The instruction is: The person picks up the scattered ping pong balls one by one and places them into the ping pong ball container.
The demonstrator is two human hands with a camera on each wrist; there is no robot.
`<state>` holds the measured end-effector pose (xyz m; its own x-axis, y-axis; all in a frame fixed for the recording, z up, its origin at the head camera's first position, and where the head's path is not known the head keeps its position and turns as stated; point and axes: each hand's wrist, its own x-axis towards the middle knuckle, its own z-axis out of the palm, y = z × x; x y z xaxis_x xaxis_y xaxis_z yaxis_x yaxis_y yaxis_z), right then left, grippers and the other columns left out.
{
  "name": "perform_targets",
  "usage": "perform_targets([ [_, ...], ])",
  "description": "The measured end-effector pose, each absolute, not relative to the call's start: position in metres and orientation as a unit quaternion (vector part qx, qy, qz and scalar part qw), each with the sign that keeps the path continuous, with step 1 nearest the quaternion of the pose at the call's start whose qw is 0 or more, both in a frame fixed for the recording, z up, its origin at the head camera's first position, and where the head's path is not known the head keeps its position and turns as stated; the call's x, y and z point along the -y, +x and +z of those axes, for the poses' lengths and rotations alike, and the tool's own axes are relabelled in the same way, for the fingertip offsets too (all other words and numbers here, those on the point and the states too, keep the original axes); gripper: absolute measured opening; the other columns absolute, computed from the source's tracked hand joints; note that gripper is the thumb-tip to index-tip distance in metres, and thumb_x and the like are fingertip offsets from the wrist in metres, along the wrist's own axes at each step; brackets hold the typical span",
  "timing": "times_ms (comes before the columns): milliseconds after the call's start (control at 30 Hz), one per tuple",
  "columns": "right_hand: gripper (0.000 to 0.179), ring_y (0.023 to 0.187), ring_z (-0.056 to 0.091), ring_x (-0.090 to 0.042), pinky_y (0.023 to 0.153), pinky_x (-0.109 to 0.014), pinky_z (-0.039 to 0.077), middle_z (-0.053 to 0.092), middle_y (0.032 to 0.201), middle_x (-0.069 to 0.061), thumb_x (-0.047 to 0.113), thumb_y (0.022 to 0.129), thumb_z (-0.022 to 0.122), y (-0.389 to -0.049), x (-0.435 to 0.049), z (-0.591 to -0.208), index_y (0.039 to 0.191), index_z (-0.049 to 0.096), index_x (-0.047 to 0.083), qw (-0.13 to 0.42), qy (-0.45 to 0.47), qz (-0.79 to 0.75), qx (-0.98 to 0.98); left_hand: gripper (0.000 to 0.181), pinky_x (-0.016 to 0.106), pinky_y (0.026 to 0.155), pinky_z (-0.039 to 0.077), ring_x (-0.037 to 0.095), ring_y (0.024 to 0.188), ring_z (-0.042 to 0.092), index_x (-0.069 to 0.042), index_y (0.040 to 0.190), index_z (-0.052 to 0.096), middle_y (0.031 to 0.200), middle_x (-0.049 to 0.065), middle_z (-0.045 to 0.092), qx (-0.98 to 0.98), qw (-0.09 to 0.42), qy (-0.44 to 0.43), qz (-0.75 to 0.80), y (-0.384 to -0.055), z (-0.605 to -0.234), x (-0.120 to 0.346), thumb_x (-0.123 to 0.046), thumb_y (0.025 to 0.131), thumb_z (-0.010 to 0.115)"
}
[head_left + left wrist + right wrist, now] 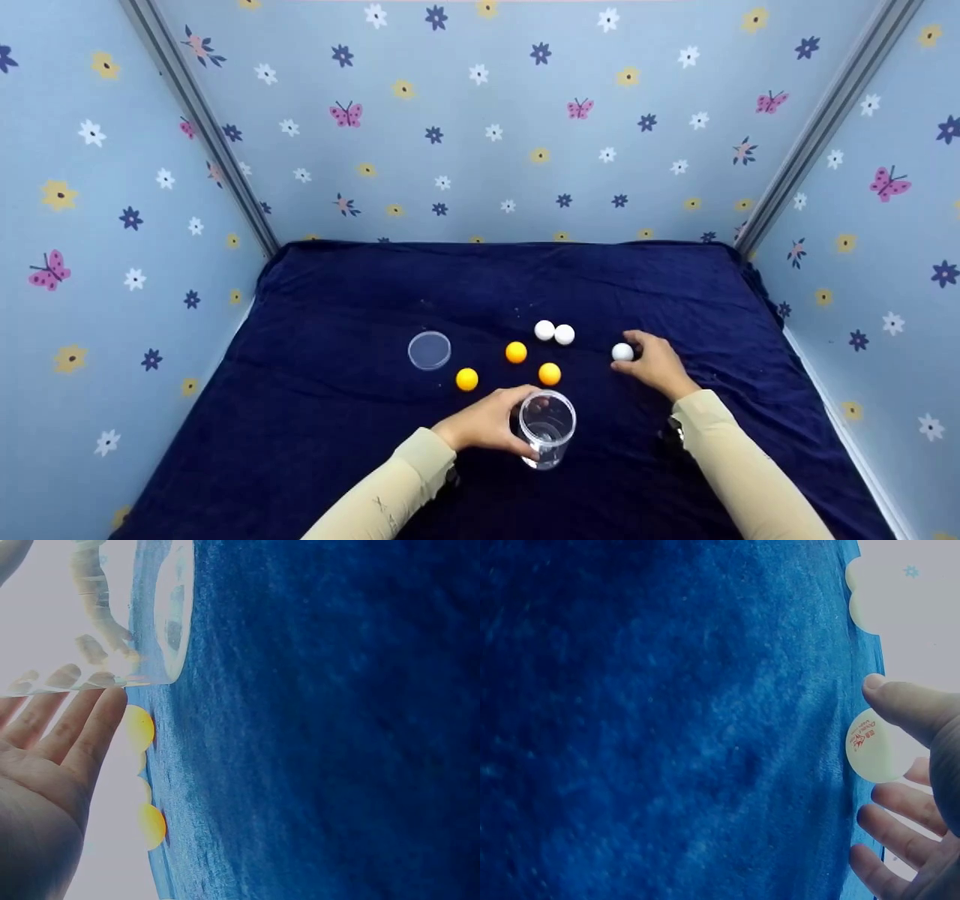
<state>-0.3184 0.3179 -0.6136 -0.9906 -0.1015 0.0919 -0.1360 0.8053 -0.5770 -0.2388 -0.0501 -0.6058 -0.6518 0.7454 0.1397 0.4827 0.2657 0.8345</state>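
Note:
My left hand grips a clear plastic jar, its thumb and fingers round opposite sides. The jar is lidless and tilts slightly in the head view; in the left wrist view its base rim shows beside the blue cloth. My right hand is at a white ping-pong ball, thumb and fingers spread on either side of it. In the right wrist view the thumb passes over the edge of this ball, which bears a red print. The other fingers are extended and apart.
Two white ping-pong balls sit side by side on the dark blue cloth. Three orange balls lie beyond the jar. A round clear lid lies flat to the left. Flower-patterned walls enclose the back and sides.

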Motion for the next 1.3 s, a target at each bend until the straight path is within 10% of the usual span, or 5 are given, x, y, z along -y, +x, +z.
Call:
perform_targets([
  [1300, 0.047, 0.099, 0.078, -0.040, 0.091, -0.056, 0.061, 0.079, 0.110, -0.030, 0.005, 0.084, 0.091, -0.3220, -0.3150, -0.6170, 0.122, 0.072, -0.015, 0.054, 0.089, 0.331, 0.938, 0.085, 0.029, 0.112, 0.053, 0.019, 0.122, 0.072, -0.010, 0.145, 0.063, 0.133, 0.008, 0.077, -0.800, 0.136, 0.391, 0.435, -0.2410, -0.6034, 0.0496, -0.028, 0.072, 0.103],
])
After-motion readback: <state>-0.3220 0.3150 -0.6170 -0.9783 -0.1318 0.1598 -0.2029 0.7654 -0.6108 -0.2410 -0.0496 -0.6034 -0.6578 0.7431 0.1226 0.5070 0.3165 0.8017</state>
